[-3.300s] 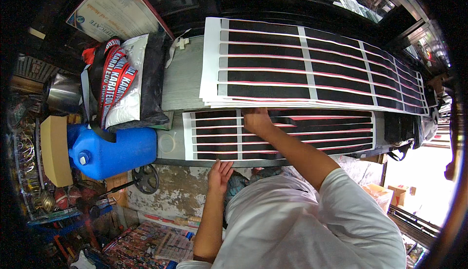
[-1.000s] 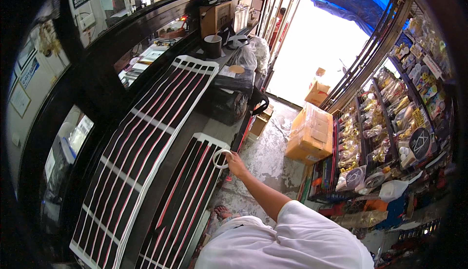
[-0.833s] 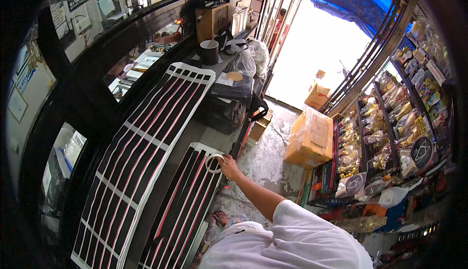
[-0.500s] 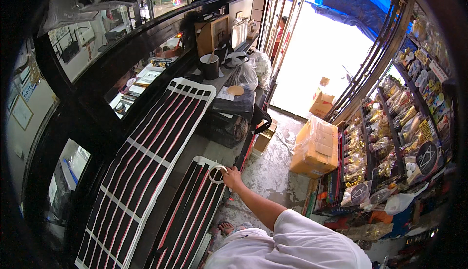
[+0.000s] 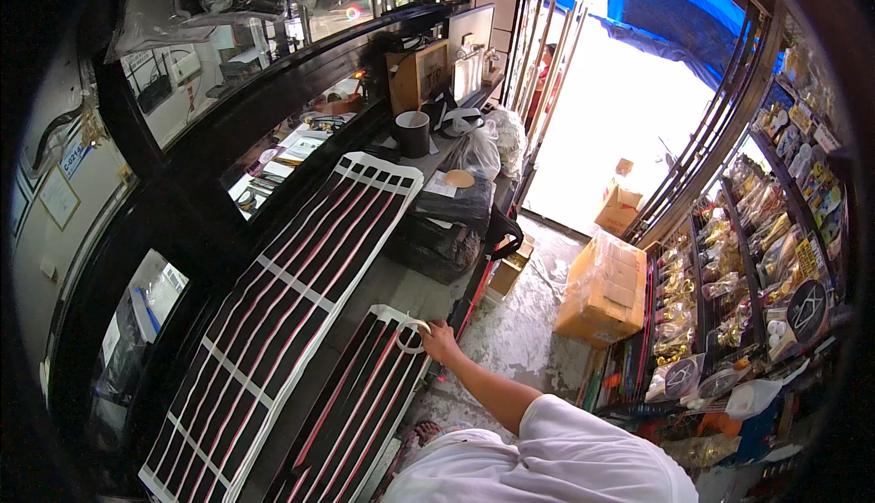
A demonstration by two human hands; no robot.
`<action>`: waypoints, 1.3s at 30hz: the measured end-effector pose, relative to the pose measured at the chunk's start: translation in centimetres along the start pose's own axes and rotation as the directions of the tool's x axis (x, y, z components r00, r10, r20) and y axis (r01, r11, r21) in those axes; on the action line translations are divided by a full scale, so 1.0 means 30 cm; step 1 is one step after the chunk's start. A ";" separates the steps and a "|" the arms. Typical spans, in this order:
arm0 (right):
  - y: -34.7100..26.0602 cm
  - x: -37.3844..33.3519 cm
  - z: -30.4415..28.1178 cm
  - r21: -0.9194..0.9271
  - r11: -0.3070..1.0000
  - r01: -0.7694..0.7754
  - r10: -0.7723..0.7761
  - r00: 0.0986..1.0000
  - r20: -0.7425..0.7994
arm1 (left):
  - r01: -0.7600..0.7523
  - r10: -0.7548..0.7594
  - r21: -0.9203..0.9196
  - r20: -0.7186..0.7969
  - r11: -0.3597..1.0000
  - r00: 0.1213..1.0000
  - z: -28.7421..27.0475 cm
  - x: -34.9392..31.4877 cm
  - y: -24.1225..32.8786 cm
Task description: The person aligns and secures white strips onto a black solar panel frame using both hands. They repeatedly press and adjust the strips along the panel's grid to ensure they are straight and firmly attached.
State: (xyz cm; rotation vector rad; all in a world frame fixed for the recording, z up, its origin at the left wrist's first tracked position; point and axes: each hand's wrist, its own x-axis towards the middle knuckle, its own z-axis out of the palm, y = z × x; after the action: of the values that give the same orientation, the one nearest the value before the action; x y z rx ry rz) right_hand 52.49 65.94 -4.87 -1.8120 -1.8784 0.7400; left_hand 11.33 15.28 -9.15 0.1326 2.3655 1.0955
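Note:
My right hand (image 5: 441, 343) reaches in from the lower right, fingers closed around the edge of a roll of pale tape (image 5: 401, 343). The ring-shaped roll stands at the far right corner of a smaller panel of black strips (image 5: 365, 394) with white and red lines between them. To its left lies a longer panel of similar black strips (image 5: 301, 271) with a white border. Several light bands of tape cross this longer panel. Both panels rest on a dark bench top (image 5: 351, 330). My left hand is out of view.
Beyond the panels are black wrapped packages (image 5: 437, 243), a dark mug (image 5: 413, 135) and a wooden box (image 5: 419, 77). A taped cardboard box (image 5: 602, 289) stands on the floor at right, beside racks of bagged goods (image 5: 729, 266). A bright doorway (image 5: 629, 111) lies ahead.
The whole view has shifted, so the scene sits further right and slightly lower. My right hand keeps the tape roll at the panel's far corner; the roll looks slightly turned.

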 end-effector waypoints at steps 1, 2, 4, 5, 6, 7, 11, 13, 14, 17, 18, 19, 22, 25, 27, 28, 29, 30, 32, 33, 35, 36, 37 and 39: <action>0.016 -0.008 0.001 0.011 1.000 -0.008 0.008 1.000 -0.018 | 0.008 -0.007 -0.018 0.008 1.000 1.000 0.011 -0.011 -0.006; 0.021 -0.012 0.004 0.000 1.000 -0.018 0.018 1.000 -0.012 | 0.011 -0.011 -0.036 0.009 0.999 1.000 0.003 -0.014 -0.014; 0.021 -0.022 -0.006 0.027 1.000 0.010 -0.009 1.000 -0.027 | 0.027 -0.026 -0.077 0.017 0.997 1.000 -0.015 -0.035 -0.038; 0.005 -0.032 -0.011 0.044 0.999 0.025 -0.024 0.999 -0.029 | 0.030 -0.029 -0.106 0.018 0.994 0.999 -0.036 -0.048 -0.055; -0.049 -0.045 -0.015 0.062 0.998 -0.006 0.005 1.000 0.006 | 0.027 -0.025 -0.146 0.012 0.989 1.000 -0.084 -0.069 -0.085; -0.061 -0.056 -0.027 0.058 0.998 0.005 -0.006 1.000 0.009 | 0.010 -0.005 -0.199 0.028 0.980 1.000 -0.121 -0.086 -0.120; -0.038 -0.051 -0.009 0.132 0.988 0.085 -0.077 0.995 -0.060 | 0.352 -0.368 -0.904 0.251 0.241 0.895 -0.190 -0.096 -0.231; -0.183 -0.066 0.116 0.283 0.959 0.002 -0.045 0.988 0.147 | 0.254 -0.291 -0.966 0.253 -0.036 0.922 -0.331 -0.188 -0.228; -0.083 -0.091 0.067 0.276 0.958 -0.073 0.057 0.996 0.067 | 0.348 -0.239 -0.931 0.365 -0.111 0.900 -0.231 -0.151 -0.248; 0.194 0.056 0.069 0.113 0.976 -0.186 0.174 0.979 0.109 | 0.467 -0.137 -0.882 0.472 -0.070 0.871 -0.069 -0.045 -0.209; 0.216 0.024 0.073 -0.344 0.852 0.395 -0.357 0.919 0.170 | 0.402 -0.087 -0.914 0.406 -0.054 0.910 -0.094 -0.077 -0.214; 0.157 0.016 0.088 0.107 0.993 0.052 -0.061 0.994 0.090 | 0.331 -0.048 -0.942 0.333 -0.044 0.942 -0.123 -0.132 -0.216; 0.163 -0.044 -0.005 0.366 0.930 0.043 -0.066 0.997 0.051 | 0.260 -0.465 -0.959 0.183 0.108 0.866 -0.038 -0.219 0.022; 0.035 -0.190 -0.011 0.212 0.971 0.109 -0.120 0.992 0.041 | 0.299 -0.376 -0.943 0.228 0.143 0.898 -0.157 -0.267 -0.122; -0.012 -0.292 -0.042 0.322 0.946 0.049 -0.074 0.995 0.066 | 0.329 -0.353 -0.931 0.258 0.157 0.899 -0.163 -0.281 -0.136; -0.038 -0.346 -0.058 0.369 0.929 0.017 -0.048 0.996 0.076 | 0.350 -0.340 -0.922 0.281 0.164 0.898 -0.160 -0.284 -0.127; -0.040 -0.390 -0.061 0.335 0.942 0.001 -0.035 0.995 0.094 | 0.369 -0.322 -0.904 0.291 0.215 0.901 -0.159 -0.283 -0.116; -0.044 -0.435 -0.064 0.299 0.954 -0.015 -0.020 0.993 0.114 | 0.383 -0.305 -0.885 0.300 0.266 0.904 -0.163 -0.281 -0.106; -0.012 -0.519 -0.050 0.311 0.950 -0.009 -0.031 0.992 0.123 | 0.472 -0.329 -0.790 0.359 0.392 0.874 -0.173 -0.271 -0.054; 0.024 -0.554 -0.043 0.294 0.956 -0.013 -0.036 0.987 0.159 | 0.504 -0.347 -0.687 0.368 0.523 0.862 -0.176 -0.267 -0.021; 0.013 -0.651 -0.028 0.165 0.984 -0.065 0.022 0.969 0.248 | 0.525 -0.402 -0.433 0.347 0.733 0.847 -0.203 -0.283 -0.037; 0.005 -0.692 -0.017 0.102 0.993 -0.051 0.021 0.961 0.276 | 0.421 -0.375 -0.303 0.198 0.855 0.906 -0.198 -0.303 -0.044; 0.009 -0.735 -0.016 0.033 0.999 -0.043 0.031 0.954 0.297 | 0.204 -0.205 -0.148 0.009 0.968 0.979 -0.202 -0.320 -0.050; 0.030 -0.799 -0.006 -0.055 0.997 -0.056 0.071 0.939 0.337 | -0.200 0.265 0.271 -0.228 0.942 0.937 -0.219 -0.349 -0.018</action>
State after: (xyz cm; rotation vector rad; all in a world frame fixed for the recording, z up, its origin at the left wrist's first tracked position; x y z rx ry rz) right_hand 54.69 42.07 -3.86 -1.8746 -2.0686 1.1024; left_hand 17.08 7.30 -1.64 0.3891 2.7770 0.9712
